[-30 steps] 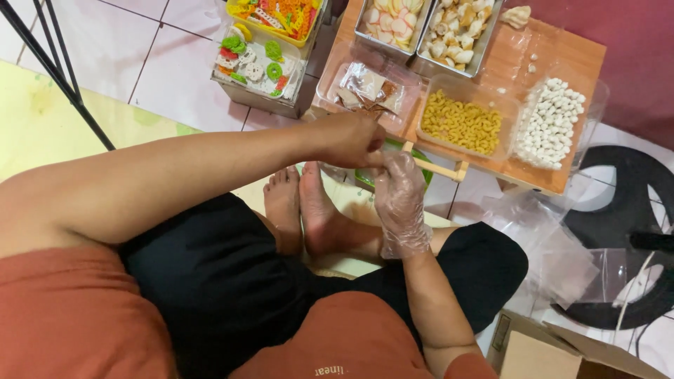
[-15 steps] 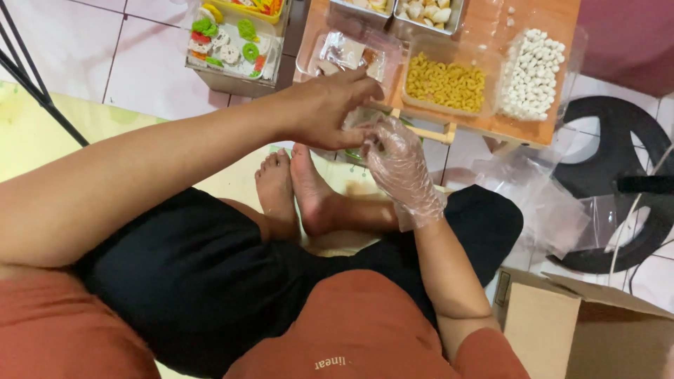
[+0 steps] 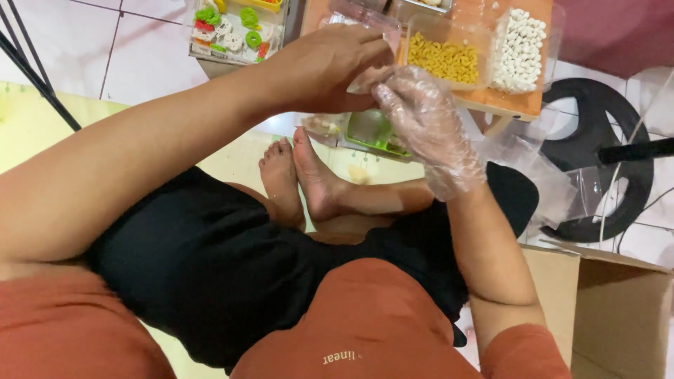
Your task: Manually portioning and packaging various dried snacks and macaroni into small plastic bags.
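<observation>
Home floor setup, snack packing: pale floor tiles [image 3: 133, 49], low wooden table [image 3: 505, 102] carrying tubs of yellow macaroni crackers [image 3: 444, 60], cardboard box [image 3: 618, 309] alongside.

Even, soft indoor light fills the frame, bright on the white floor tiles [image 3: 133, 63] at upper left. Shadows are faint (only a dim patch beneath the legs). The clear glove [image 3: 428, 126] shows slight sheen. Focus is mostly sharp, with mild motion softness around the hands.

Snack tubs [image 3: 444, 56] crowd beyond; feet [image 3: 302, 175] block below
</observation>
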